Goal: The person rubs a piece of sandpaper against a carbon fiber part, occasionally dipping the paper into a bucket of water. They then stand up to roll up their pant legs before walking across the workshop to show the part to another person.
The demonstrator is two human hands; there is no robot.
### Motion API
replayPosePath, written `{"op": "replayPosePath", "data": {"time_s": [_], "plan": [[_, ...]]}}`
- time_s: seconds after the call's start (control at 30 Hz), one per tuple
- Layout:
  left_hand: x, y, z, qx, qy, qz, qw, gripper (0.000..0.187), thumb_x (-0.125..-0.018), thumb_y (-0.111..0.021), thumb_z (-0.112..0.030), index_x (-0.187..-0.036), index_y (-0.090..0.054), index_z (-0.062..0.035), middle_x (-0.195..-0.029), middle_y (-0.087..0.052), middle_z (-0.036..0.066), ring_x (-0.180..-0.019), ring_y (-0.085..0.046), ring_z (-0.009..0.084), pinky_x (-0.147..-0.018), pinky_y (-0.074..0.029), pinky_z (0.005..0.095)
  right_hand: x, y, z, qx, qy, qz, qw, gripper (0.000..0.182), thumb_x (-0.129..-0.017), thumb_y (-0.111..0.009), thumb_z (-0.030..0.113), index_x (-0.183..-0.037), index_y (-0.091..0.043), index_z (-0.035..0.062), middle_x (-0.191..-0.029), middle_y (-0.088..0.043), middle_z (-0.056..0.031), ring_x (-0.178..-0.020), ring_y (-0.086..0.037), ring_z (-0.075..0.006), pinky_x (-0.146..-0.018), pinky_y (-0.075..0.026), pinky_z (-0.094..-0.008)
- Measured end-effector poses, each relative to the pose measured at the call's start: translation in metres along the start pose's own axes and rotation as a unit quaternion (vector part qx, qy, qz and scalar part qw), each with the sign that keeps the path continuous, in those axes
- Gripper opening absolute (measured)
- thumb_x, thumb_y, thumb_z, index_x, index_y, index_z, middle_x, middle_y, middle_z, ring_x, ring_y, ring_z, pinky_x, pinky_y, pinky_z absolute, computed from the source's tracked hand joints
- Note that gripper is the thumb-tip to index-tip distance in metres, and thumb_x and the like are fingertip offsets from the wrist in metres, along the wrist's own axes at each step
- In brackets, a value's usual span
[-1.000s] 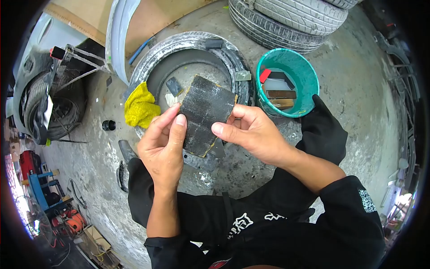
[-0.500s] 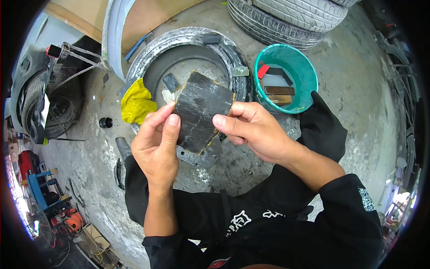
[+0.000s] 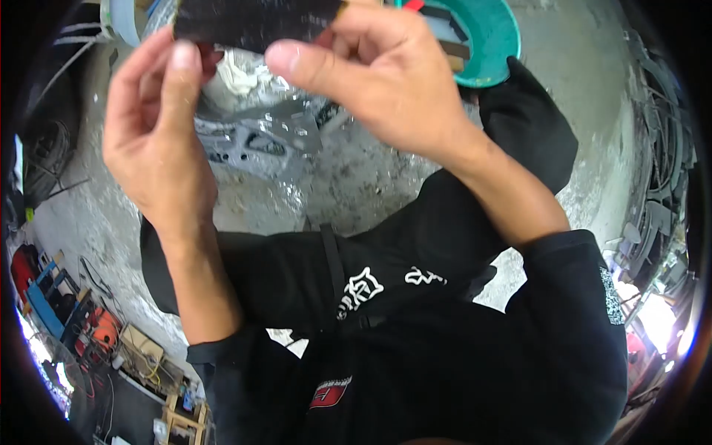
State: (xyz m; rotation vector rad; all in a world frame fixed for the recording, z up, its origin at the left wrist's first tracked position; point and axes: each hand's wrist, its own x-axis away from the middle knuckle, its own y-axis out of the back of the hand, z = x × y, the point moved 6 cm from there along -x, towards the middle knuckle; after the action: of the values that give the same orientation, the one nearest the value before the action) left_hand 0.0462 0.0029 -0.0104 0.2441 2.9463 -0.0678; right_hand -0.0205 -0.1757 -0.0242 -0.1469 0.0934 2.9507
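A black sheet of sandpaper with yellowish frayed edges is held up at the top of the view, its upper part cut off by the frame. My left hand pinches its left edge between thumb and fingers. My right hand grips the right side, thumb near the lower edge and fingers behind. Below the sheet, a wet grey part with cut-out openings rests low in front of me. A crumpled white cloth or paper shows between my hands.
A teal bucket with blocks and a red-ended tool inside stands beyond my right wrist. My knees in black trousers flank the wet concrete floor. Tools and an orange machine lie at left; car parts line the right.
The view has tilted downward and shifted, so hands and sandpaper appear higher and farther left. Both hands still hold the sheet. The yellow cloth has left the view, and most of the tyre is out of sight.
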Motion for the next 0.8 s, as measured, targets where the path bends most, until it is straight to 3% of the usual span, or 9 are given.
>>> {"op": "replayPosePath", "data": {"time_s": [0.03, 0.07, 0.17, 0.27, 0.37, 0.53, 0.6, 0.73, 0.8], "plan": [[-0.001, -0.001, 0.000, 0.016, 0.008, 0.009, 1.000, 0.029, -0.093, -0.065, -0.004, -0.120, -0.060, 0.0048, -0.106, -0.069, 0.015, -0.094, -0.068, 0.0194, -0.087, -0.053, 0.0289, 0.000, -0.003, -0.003, -0.034, -0.002, 0.016, 0.999, 0.020, -0.082, -0.078, 0.023, -0.092, -0.074, 0.0064, -0.078, -0.058, -0.0048, -0.067, -0.056, -0.0145, -0.058, -0.045, -0.0284], [-0.003, 0.001, -0.001, 0.031, 0.010, 0.019, 0.999, 0.030, -0.095, -0.062, -0.005, -0.121, -0.057, 0.0093, -0.111, -0.067, 0.019, -0.097, -0.068, 0.0252, -0.090, -0.054, 0.0332, -0.004, -0.004, 0.007, -0.116, 0.032, 0.095, 0.988, 0.021, -0.093, -0.069, 0.020, -0.089, -0.068, -0.0001, -0.066, -0.055, 0.0024, -0.054, -0.045, -0.0010, -0.048, -0.034, -0.0193], [-0.012, 0.021, 0.009, 0.070, 0.011, 0.031, 0.997, 0.029, -0.094, -0.061, -0.002, -0.120, -0.057, 0.0113, -0.109, -0.066, 0.021, -0.097, -0.068, 0.0266, -0.090, -0.054, 0.0352, -0.007, -0.007, -0.003, -0.081, 0.033, 0.066, 0.994, 0.020, -0.093, -0.069, 0.016, -0.083, -0.068, -0.0006, -0.066, -0.055, 0.0025, -0.054, -0.045, -0.0009, -0.047, -0.033, -0.0202], [-0.014, 0.032, 0.012, 0.021, 0.010, -0.001, 1.000, 0.028, -0.094, -0.060, -0.001, -0.118, -0.058, 0.0119, -0.108, -0.067, 0.021, -0.096, -0.068, 0.0268, -0.092, -0.053, 0.0376, -0.004, -0.013, -0.007, -0.119, -0.009, 0.098, 0.988, 0.018, -0.092, -0.070, 0.016, -0.098, -0.068, -0.0005, -0.078, -0.060, 0.0012, -0.061, -0.049, -0.0010, -0.051, -0.038, -0.0191], [-0.022, 0.039, 0.015, 0.085, 0.029, 0.054, 0.994, 0.027, -0.093, -0.059, -0.001, -0.117, -0.058, 0.0115, -0.107, -0.067, 0.020, -0.095, -0.068, 0.0267, -0.092, -0.052, 0.0383, -0.007, -0.012, 0.010, -0.275, -0.161, 0.250, 0.914, 0.051, -0.090, -0.073, 0.017, -0.134, -0.051, 0.0024, -0.107, -0.061, -0.0020, -0.091, -0.058, -0.0063, -0.077, -0.047, -0.0215], [-0.023, 0.031, 0.018, 0.123, 0.079, 0.165, 0.975, 0.025, -0.095, -0.056, -0.004, -0.115, -0.058, 0.0108, -0.109, -0.065, 0.019, -0.102, -0.064, 0.0247, -0.097, -0.047, 0.0367, -0.006, -0.017, 0.008, -0.402, -0.182, 0.236, 0.866, 0.053, -0.084, -0.079, 0.015, -0.129, -0.054, 0.0008, -0.104, -0.064, -0.0038, -0.090, -0.060, -0.0067, -0.076, -0.050, -0.0224], [-0.017, 0.024, 0.016, 0.118, 0.087, 0.154, 0.977, 0.025, -0.095, -0.055, -0.004, -0.115, -0.059, 0.0107, -0.109, -0.065, 0.019, -0.102, -0.063, 0.0238, -0.097, -0.046, 0.0362, -0.006, -0.004, 0.026, -0.394, -0.235, 0.425, 0.780, 0.041, -0.085, -0.077, 0.014, -0.120, -0.059, -0.0004, -0.093, -0.066, -0.0018, -0.079, -0.060, -0.0044, -0.068, -0.049, -0.0203], [-0.020, 0.029, 0.023, 0.116, 0.088, 0.174, 0.974, 0.026, -0.094, -0.056, -0.004, -0.115, -0.059, 0.0105, -0.110, -0.065, 0.017, -0.101, -0.063, 0.0219, -0.097, -0.046, 0.0348, 0.004, -0.022, 0.005, -0.315, -0.187, 0.185, 0.912, 0.033, -0.087, -0.077, 0.020, -0.109, -0.064, -0.0003, -0.084, -0.065, 0.0010, -0.070, -0.056, -0.0007, -0.058, -0.043, -0.0181], [-0.017, 0.035, 0.023, 0.086, 0.098, 0.142, 0.981, 0.026, -0.094, -0.057, -0.004, -0.115, -0.059, 0.0105, -0.110, -0.065, 0.017, -0.102, -0.063, 0.0213, -0.097, -0.046, 0.0342, 0.002, -0.022, -0.004, -0.329, -0.100, 0.253, 0.904, 0.032, -0.088, -0.076, 0.023, -0.107, -0.065, -0.0001, -0.082, -0.063, 0.0024, -0.069, -0.054, -0.0002, -0.058, -0.041, -0.0177]]}}
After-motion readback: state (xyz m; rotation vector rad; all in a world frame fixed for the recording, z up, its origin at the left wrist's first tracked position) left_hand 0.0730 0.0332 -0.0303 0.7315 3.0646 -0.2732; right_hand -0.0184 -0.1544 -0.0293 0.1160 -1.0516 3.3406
